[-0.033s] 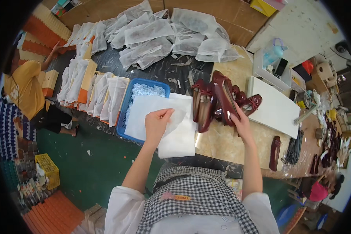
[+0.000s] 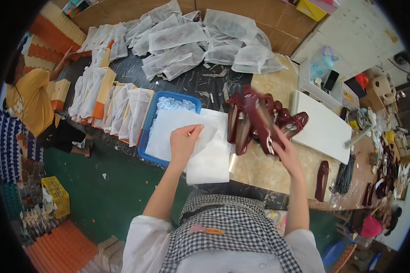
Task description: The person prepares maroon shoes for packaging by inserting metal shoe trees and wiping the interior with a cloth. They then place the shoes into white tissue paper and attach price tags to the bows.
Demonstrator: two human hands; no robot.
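Your left hand (image 2: 183, 140) rests flat on a stack of thin white tissue paper sheets (image 2: 200, 148), fingers curled and pinching up the top sheet near its middle. The stack lies on the workbench directly in front of you, overlapping the right edge of a shallow blue plastic tray (image 2: 146, 136) that holds more white wrapping.

Your right hand (image 2: 281, 144) is closed around a glossy dark red flat shoe (image 2: 258, 117), lifting it tilted above a cluster of matching dark red shoes (image 2: 241, 127) just right of the paper.

The step in hand looks like wrapping: one sheet being separated while a shoe is brought over. The next move likely calls for peeling that single sheet free without dragging those beneath, then laying the shoe on it.

Further out, white fabric bags (image 2: 187, 41) are heaped at the far side of the bench, and a white rectangular board (image 2: 321, 129) lies to the right. A person in a yellow shirt (image 2: 29, 102) sits at the left.
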